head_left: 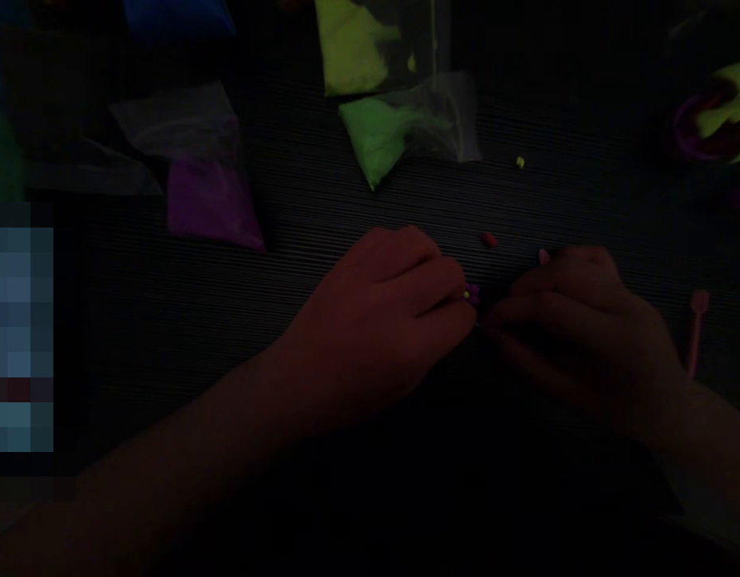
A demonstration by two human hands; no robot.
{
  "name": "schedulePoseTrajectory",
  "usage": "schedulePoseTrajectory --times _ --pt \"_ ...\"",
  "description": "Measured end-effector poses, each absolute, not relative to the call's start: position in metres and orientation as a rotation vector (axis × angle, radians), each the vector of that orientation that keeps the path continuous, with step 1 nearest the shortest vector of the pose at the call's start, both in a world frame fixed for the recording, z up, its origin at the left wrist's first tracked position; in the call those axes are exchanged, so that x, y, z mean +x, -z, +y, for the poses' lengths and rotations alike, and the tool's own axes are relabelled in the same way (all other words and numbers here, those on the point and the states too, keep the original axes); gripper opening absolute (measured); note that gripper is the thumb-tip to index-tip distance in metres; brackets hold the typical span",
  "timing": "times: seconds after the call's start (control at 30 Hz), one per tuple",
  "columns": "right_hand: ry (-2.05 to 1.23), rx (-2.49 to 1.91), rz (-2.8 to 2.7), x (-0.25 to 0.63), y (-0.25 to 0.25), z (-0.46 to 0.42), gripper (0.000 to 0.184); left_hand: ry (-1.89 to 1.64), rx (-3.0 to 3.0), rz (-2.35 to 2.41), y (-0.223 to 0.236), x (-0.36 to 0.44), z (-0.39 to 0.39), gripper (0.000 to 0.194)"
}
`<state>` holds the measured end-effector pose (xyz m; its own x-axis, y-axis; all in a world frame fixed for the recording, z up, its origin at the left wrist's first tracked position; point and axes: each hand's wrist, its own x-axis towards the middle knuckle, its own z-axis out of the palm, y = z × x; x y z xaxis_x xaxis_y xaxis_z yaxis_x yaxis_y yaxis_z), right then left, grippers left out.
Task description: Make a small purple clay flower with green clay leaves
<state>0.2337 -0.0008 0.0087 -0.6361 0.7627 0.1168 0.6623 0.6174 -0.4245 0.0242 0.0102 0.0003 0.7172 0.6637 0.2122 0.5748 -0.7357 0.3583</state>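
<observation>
The scene is very dark. Near the middle, my left hand (399, 312) is closed, its fingertips pinching a tiny purple flower (474, 293) with a yellow centre, which looks like modelling clay. Just to its right, my right hand (586, 328) is also closed, thumb and forefinger pressed together close to the flower. A thin pale line shows in the narrow gap between both hands' fingertips. Above the right hand's fingers pokes a small pink tip (543, 256); what it belongs to is hidden. A red clay bit (490, 240) lies just beyond the hands.
Several clear bags of clay lie at the back: purple (213, 200), green (375, 140), yellow (353, 52) and blue (177, 18). A yellow crumb (519, 162) sits on the dark ribbed table (309, 152). At right are a pink tool (696, 328) and a purple-and-yellow clay piece (712, 128).
</observation>
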Motion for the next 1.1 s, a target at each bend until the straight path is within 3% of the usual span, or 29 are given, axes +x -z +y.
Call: schedulePoseTrajectory --times 0.37,0.67,0.93,1.1 --pt "-0.504 -1.138 -2.466 0.236 -0.010 -0.002 0.014 -0.555 2.483 1.092 -0.008 0.024 0.013 0.013" --pt "-0.025 -1.304 -2.567 0.242 -0.007 -0.001 0.015 -0.405 2.478 1.204 -0.005 0.028 0.011 0.019" --pt "-0.118 -1.324 -2.539 0.245 -0.017 0.001 0.022 -0.414 2.529 1.171 -0.004 0.032 0.009 0.015" --pt "-0.275 -1.223 -2.725 0.233 -0.022 0.012 0.041 -0.451 2.559 1.170 -0.005 0.030 0.008 0.016"
